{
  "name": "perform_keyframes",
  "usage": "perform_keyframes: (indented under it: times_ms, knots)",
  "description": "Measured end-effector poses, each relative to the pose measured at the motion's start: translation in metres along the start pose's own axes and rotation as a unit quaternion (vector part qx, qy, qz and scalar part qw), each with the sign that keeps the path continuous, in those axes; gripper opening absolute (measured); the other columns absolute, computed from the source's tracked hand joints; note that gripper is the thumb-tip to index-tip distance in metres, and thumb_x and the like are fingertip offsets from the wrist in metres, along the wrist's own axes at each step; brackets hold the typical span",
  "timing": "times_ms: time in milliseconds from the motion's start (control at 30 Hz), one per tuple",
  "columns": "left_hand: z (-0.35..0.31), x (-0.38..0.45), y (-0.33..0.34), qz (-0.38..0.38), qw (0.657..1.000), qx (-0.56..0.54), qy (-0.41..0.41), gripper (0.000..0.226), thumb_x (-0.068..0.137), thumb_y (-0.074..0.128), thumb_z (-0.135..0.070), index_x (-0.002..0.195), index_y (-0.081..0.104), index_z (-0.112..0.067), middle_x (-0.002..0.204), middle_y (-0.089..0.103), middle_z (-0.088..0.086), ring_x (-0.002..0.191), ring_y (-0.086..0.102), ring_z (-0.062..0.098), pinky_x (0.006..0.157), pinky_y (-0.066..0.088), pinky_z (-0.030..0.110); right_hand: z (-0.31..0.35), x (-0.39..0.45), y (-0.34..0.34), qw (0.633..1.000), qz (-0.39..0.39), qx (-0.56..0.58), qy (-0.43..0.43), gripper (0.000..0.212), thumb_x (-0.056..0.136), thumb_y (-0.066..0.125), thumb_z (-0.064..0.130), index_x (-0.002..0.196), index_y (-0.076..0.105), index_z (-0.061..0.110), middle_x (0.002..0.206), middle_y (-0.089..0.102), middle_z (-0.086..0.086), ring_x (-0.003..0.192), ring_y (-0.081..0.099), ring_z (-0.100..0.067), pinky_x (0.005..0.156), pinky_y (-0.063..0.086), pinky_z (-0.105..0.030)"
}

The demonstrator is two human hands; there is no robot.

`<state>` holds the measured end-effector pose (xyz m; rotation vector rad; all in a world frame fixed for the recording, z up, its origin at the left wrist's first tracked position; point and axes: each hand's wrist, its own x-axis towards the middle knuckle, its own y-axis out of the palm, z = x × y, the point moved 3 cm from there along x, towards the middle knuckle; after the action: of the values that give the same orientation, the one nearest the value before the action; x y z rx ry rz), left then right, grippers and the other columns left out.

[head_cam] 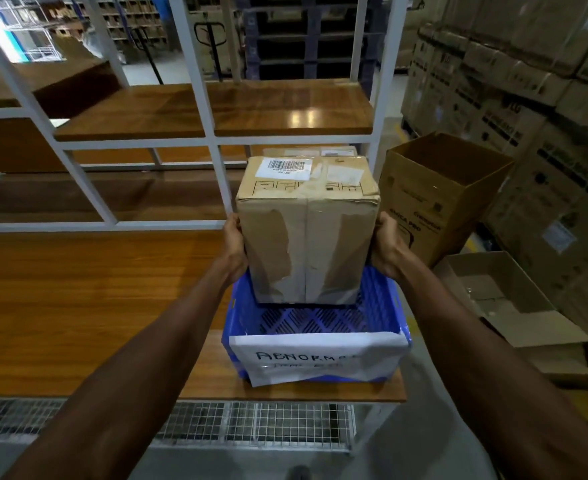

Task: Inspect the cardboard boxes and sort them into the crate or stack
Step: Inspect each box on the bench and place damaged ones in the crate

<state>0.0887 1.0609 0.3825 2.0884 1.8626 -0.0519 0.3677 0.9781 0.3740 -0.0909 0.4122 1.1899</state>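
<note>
Both hands, left hand [234, 244] at nine o'clock, right hand [386, 244] at three, clasp the cardboard box [307, 230], seemingly lowered into the blue crate [382, 308].

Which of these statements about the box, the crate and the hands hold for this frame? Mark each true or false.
1. Both hands, left hand and right hand, hold the taped cardboard box by its sides. True.
2. The blue crate is full of boxes. False: only this box is in or over it.
3. The crate's paper label begins "ABNORM". True.
4. The open-topped carton stands to the person's left. False: it is on the right.
</note>
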Motion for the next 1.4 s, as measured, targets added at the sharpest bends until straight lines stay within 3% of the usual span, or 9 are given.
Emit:
perform_keyframes:
  times_ms: [67,100,300,467,767,967,1033,1133,1400]
  knots:
    - [0.001,0.004,-0.002,0.016,1.0,0.015,-0.003,0.055,0.109,0.026,-0.039,0.119,0.07,-0.007,0.111,0.075,0.02,0.105,0.072,0.034,0.093,0.058,0.049,0.005,-0.003,0.006,1.0,-0.011,-0.007,-0.012,0.06,0.099,0.035,0.056,0.118,0.072,0.012,0.114,0.074,-0.017,0.102,0.068,-0.033,0.091,0.055,-0.047]
    - [0.003,0.005,-0.003,0.023,0.999,0.022,-0.003,0.054,0.11,0.026,-0.037,0.116,0.072,-0.009,0.112,0.075,0.021,0.106,0.072,0.035,0.096,0.057,0.051,0.005,-0.003,0.008,1.0,-0.011,-0.009,-0.025,0.059,0.105,0.032,0.053,0.123,0.072,0.014,0.117,0.075,-0.015,0.106,0.07,-0.032,0.094,0.056,-0.047]
    - [0.021,0.004,-0.004,0.012,0.999,0.01,-0.036,0.057,0.109,0.023,-0.041,0.123,0.071,-0.014,0.113,0.076,0.017,0.109,0.072,0.035,0.102,0.054,0.055,-0.007,0.004,0.011,0.999,-0.012,-0.002,-0.035,0.052,0.109,0.031,0.045,0.119,0.074,0.018,0.112,0.078,-0.013,0.112,0.069,-0.036,0.096,0.055,-0.046]
    - [0.026,0.005,0.001,0.03,0.998,0.044,-0.028,0.055,0.11,0.025,-0.043,0.128,0.068,-0.014,0.114,0.076,0.013,0.108,0.072,0.031,0.104,0.052,0.055,-0.018,0.006,0.006,0.999,-0.034,0.006,-0.026,0.049,0.109,0.035,0.045,0.123,0.072,0.015,0.12,0.074,-0.017,0.118,0.066,-0.04,0.108,0.05,-0.056]
    - [0.032,0.005,0.004,0.016,0.999,0.046,-0.009,0.049,0.11,0.029,-0.041,0.12,0.068,-0.013,0.109,0.077,0.013,0.102,0.074,0.03,0.099,0.055,0.052,-0.029,0.011,0.003,0.998,-0.061,0.021,-0.012,0.057,0.109,0.032,0.052,0.122,0.071,0.013,0.122,0.072,-0.022,0.118,0.065,-0.043,0.109,0.049,-0.058]
    - [0.033,0.006,0.002,0.013,0.998,0.067,-0.007,0.047,0.11,0.03,-0.04,0.112,0.07,-0.015,0.106,0.077,0.015,0.102,0.073,0.034,0.101,0.053,0.058,-0.032,0.002,0.005,0.998,-0.052,0.029,-0.025,0.052,0.111,0.031,0.043,0.122,0.069,0.009,0.117,0.072,-0.02,0.102,0.068,-0.034,0.097,0.053,-0.049]
    - [0.034,0.008,0.001,0.015,0.997,0.072,-0.008,0.047,0.11,0.031,-0.04,0.114,0.07,-0.015,0.106,0.077,0.014,0.102,0.073,0.034,0.102,0.053,0.059,-0.03,0.0,0.006,0.998,-0.053,0.022,-0.03,0.051,0.111,0.032,0.041,0.125,0.069,0.009,0.12,0.073,-0.021,0.103,0.068,-0.035,0.098,0.053,-0.049]
    - [0.031,0.008,0.0,0.019,0.997,0.07,-0.01,0.05,0.11,0.028,-0.039,0.115,0.072,-0.014,0.104,0.078,0.012,0.101,0.074,0.031,0.103,0.053,0.056,-0.025,-0.003,0.005,0.997,-0.058,0.012,-0.041,0.049,0.111,0.032,0.042,0.115,0.074,0.016,0.115,0.077,-0.015,0.112,0.069,-0.037,0.103,0.053,-0.051]
    - [0.026,0.004,0.005,0.039,0.999,-0.01,0.001,0.061,0.109,0.026,-0.049,0.119,0.072,-0.011,0.105,0.078,0.013,0.089,0.076,0.026,0.074,0.061,0.035,-0.015,-0.009,0.009,0.995,-0.056,0.046,-0.061,0.056,0.109,0.03,0.052,0.115,0.074,0.018,0.117,0.076,-0.013,0.117,0.067,-0.037,0.105,0.05,-0.049]
